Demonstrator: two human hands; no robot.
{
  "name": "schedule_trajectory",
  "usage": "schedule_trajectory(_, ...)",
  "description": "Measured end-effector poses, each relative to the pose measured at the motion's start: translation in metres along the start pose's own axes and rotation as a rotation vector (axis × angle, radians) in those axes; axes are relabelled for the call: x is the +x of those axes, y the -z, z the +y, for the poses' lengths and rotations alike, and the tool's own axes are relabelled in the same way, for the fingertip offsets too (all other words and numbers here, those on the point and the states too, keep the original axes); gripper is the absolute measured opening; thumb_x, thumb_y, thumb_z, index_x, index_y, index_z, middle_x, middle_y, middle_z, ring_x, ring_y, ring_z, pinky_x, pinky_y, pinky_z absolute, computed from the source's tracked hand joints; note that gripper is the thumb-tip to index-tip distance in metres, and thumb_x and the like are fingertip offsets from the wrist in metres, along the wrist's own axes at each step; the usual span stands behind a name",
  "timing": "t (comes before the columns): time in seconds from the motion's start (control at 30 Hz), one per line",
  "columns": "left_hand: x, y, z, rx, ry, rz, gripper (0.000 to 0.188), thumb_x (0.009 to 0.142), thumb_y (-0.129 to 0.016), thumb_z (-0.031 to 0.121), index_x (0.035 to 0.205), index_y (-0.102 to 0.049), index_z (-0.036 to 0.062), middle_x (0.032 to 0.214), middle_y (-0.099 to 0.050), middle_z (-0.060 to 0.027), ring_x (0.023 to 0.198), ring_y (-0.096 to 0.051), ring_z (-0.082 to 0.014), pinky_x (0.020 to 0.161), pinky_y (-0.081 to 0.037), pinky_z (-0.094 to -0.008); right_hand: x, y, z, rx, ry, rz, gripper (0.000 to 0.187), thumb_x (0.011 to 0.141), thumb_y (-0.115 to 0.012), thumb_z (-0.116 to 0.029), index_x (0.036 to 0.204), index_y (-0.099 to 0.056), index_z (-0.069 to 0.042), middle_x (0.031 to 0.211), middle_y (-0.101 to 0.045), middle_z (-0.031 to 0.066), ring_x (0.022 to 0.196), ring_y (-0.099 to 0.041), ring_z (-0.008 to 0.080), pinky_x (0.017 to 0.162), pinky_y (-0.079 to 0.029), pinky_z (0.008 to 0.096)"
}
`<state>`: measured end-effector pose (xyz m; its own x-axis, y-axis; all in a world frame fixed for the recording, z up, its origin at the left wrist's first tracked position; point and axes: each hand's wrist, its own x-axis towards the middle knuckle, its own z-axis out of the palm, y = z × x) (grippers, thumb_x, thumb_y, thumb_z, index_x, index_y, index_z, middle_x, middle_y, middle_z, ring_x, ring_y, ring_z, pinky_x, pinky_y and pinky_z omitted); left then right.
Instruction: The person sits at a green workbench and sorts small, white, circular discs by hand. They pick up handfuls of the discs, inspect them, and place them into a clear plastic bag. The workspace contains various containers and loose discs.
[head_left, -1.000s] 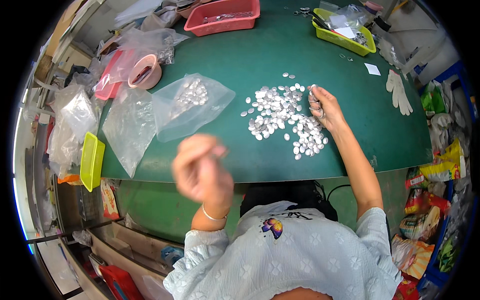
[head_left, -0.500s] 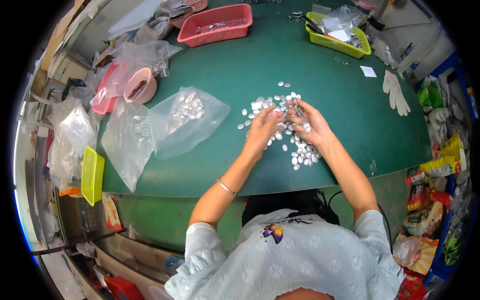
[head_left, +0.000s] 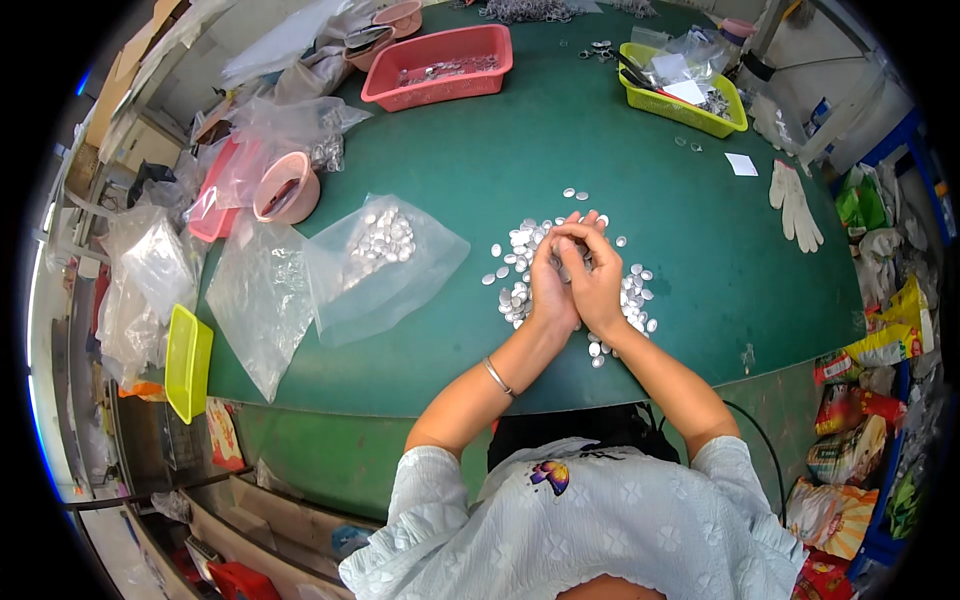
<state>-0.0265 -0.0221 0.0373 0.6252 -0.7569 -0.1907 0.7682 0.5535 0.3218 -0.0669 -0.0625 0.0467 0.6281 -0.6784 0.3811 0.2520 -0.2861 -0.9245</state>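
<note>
Head view: two bare hands over a pile (head_left: 518,295) of oval discs (head_left: 639,300) on a green table (head_left: 560,130).
Bracelet (head_left: 497,376): on the left wrist, nearer the body than the pile and to its left.
Left hand (head_left: 552,288): over the middle of the pile, cupped, its palm edge pressed against the other hand.
Right hand (head_left: 600,285): pressed to the left, over the middle of the pile, fingers curled across the top, thumb folded inward.
Load: grey discs seem to show between the palms; the fingers hide how many.
Good hold: I would press the palm edges and little fingers tight, since thin, smooth discs should slip through any gap there.
Good lift: both wrists should rise as one, low over the pile, so that any disc that drops lands among its own kind.
Good measure: a modest handful is likely safer than a heaped one.
Strays (head_left: 569,193): a couple just beyond the pile, easily missed by a sweep.
Bag (head_left: 425,270): left of the pile, clear, with more discs showing in it.
Cup (head_left: 300,200): left of the pile, past the bag, pink.
Glove (head_left: 796,205): well right of the pile.
Tray (head_left: 440,95): beyond the pile to the left, red.
Basket (head_left: 690,115): beyond the pile to the right, yellow-green.
</note>
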Motion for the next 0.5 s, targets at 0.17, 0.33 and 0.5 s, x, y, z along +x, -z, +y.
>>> schedule_trajectory(0.17,0.008,0.003,0.002,-0.085,0.060,-0.030,0.030,0.096,-0.037,0.026,0.108,-0.053,0.0040,0.116,-0.055,-0.0109,0.114,-0.049,-0.0214,0.098,-0.041,-0.0346,0.006,0.002,-0.001,-0.237,0.198,0.031,0.018,0.082,-0.054,-0.004,0.098,-0.061,-0.001,0.096,-0.062,0.0088,0.093,-0.057,0.0220,0.085,-0.042,0.0318)
schedule_trajectory(0.33,0.016,0.008,0.006,-0.075,0.081,0.014,0.033,0.096,-0.038,0.028,0.115,-0.049,0.0038,0.119,-0.053,-0.0119,0.115,-0.049,-0.0223,0.099,-0.040,-0.0356,0.017,0.008,0.000,-0.084,0.209,-0.116,0.024,0.086,-0.050,-0.007,0.107,-0.058,-0.002,0.101,-0.061,0.0095,0.091,-0.056,0.0218,0.083,-0.042,0.0305)
schedule_trajectory(0.5,0.017,0.018,0.017,-0.066,0.174,-0.011,0.040,0.097,-0.034,0.024,0.131,-0.036,0.0022,0.130,-0.045,-0.0151,0.123,-0.042,-0.0256,0.104,-0.036,-0.0391,0.021,0.018,-0.002,0.136,0.036,0.000,0.023,0.090,-0.048,-0.013,0.109,-0.057,-0.003,0.099,-0.059,0.0075,0.091,-0.054,0.0176,0.079,-0.042,0.0293)
